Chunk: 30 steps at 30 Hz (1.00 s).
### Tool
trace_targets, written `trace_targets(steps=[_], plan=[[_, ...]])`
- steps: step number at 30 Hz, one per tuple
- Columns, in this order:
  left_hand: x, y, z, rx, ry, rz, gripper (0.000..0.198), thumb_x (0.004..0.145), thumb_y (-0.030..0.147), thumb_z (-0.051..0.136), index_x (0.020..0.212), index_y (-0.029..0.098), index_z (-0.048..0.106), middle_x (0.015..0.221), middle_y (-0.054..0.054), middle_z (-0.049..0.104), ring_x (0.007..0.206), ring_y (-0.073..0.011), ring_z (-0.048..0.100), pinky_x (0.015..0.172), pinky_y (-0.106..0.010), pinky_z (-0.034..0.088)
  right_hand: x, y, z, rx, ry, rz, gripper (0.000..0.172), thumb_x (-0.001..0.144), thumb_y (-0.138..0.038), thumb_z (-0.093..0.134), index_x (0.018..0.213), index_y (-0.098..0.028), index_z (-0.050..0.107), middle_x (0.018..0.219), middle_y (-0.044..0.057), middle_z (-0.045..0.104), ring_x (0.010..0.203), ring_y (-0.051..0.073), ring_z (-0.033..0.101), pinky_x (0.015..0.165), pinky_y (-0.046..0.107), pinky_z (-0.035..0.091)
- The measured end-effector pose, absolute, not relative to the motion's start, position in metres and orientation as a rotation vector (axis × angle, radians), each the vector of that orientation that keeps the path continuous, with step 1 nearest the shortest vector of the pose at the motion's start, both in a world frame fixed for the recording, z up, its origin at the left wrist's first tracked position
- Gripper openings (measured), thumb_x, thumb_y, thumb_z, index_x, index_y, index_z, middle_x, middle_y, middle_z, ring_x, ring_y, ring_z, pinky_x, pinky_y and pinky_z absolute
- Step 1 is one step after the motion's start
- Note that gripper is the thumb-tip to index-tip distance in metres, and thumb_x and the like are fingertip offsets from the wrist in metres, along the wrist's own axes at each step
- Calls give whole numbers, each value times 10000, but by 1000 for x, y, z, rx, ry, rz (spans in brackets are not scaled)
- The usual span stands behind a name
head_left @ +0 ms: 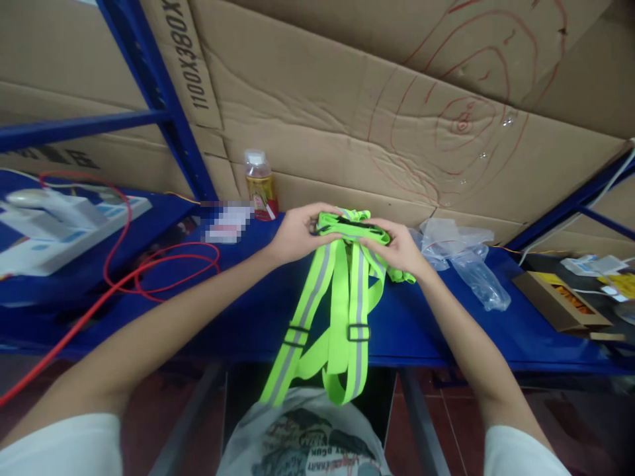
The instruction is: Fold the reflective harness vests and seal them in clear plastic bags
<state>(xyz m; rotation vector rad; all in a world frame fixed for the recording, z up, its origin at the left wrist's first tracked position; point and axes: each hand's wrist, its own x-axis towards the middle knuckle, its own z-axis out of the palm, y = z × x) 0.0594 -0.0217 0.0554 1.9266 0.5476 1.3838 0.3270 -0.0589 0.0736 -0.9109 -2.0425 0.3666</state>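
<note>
A neon-yellow reflective vest made of straps (340, 311) hangs from both hands, its grey stripes and black buckles showing. My left hand (300, 235) grips the folded band at its left end, thumb below and fingers above. At the other end of the band, my right hand (394, 248) is closed on it in a similar pinch. The loose straps drop over the table's front edge towards my lap. More of the same neon strap material lies behind and to the right of my right hand, partly hidden by it.
On the blue table (238, 297) stand a bottle (261, 185) and, at left, a white power strip (74, 231). A red cable (106, 291) loops across the left side. Clear plastic bags (476, 271) and an open cardboard box (560, 301) lie at right. Cardboard (322, 99) walls the back.
</note>
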Motion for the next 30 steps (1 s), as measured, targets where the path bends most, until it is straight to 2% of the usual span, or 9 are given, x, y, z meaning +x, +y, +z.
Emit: trace_targets(steps=[3, 6, 8, 12, 17, 19, 23, 27, 30], plan=[[70, -7, 63, 1689, 526, 1418, 727, 701, 404, 1035, 1299, 153, 705, 1242, -126, 805, 1110, -248, 780, 1013, -362, 627, 328, -36, 86, -895, -1974, 257, 505, 950, -597, 766, 1247, -190, 802, 1249, 113, 828, 1160, 299, 780, 1075, 445, 611], [79, 7, 55, 1507, 590, 1240, 651, 722, 488, 1011, 1214, 139, 766, 1220, -129, 820, 1090, -276, 784, 1011, -401, 630, 330, -15, 86, -904, -1978, 170, 511, 967, -594, 735, 1247, -172, 804, 1270, 126, 823, 1188, 313, 772, 1089, 449, 606], [81, 13, 42, 1424, 662, 1179, 635, 675, 510, 1025, 1132, 128, 804, 1140, -122, 838, 1022, -281, 791, 979, -414, 633, 332, -6, 79, -930, -2014, 142, 483, 983, -560, 716, 1253, -170, 805, 1261, 125, 828, 1163, 312, 784, 1076, 442, 611], [79, 19, 24, 1279, 801, 1063, 638, 657, 542, 1016, 1091, 117, 820, 1049, -127, 844, 878, -261, 787, 856, -395, 630, 333, 1, 63, -939, -2011, 83, 419, 1017, -498, 671, 1254, -184, 813, 1238, 112, 839, 1123, 292, 806, 1046, 411, 624], [78, 10, 25, 1310, 675, 1015, 492, 697, 469, 969, 1001, 121, 801, 965, -109, 827, 831, -248, 770, 807, -380, 620, 321, -10, 70, -906, -1905, 31, 417, 1019, -509, 675, 1260, -198, 815, 1254, 102, 837, 1177, 286, 797, 1091, 412, 616], [77, 7, 28, 1344, 630, 1067, 479, 672, 418, 963, 1014, 127, 794, 997, -105, 827, 891, -265, 781, 856, -397, 627, 314, -20, 83, -884, -1908, 28, 423, 1017, -522, 678, 1258, -203, 816, 1263, 97, 835, 1185, 289, 796, 1104, 424, 617], [66, 4, 32, 1413, 575, 1065, 592, 632, 373, 959, 1159, 160, 793, 1135, -115, 835, 1073, -319, 791, 1000, -462, 616, 304, -48, 118, -831, -2014, -30, 413, 1044, -523, 645, 1285, -234, 815, 1284, 77, 825, 1210, 293, 785, 1132, 447, 610], [54, 0, 30, 1455, 479, 797, 432, 668, 482, 898, 962, 178, 808, 1022, -147, 839, 1077, -357, 795, 948, -492, 626, 296, -61, 137, -793, -1984, -73, 391, 1053, -507, 647, 1278, -231, 810, 1274, 70, 817, 1216, 293, 778, 1135, 439, 606], [53, -9, 24, 1374, 402, 694, 504, 690, 598, 827, 933, 158, 789, 1041, -196, 834, 1115, -418, 784, 923, -540, 621, 294, -50, 129, -783, -1884, -50, 385, 1032, -495, 679, 1255, -210, 811, 1252, 77, 821, 1195, 292, 780, 1110, 433, 618]])
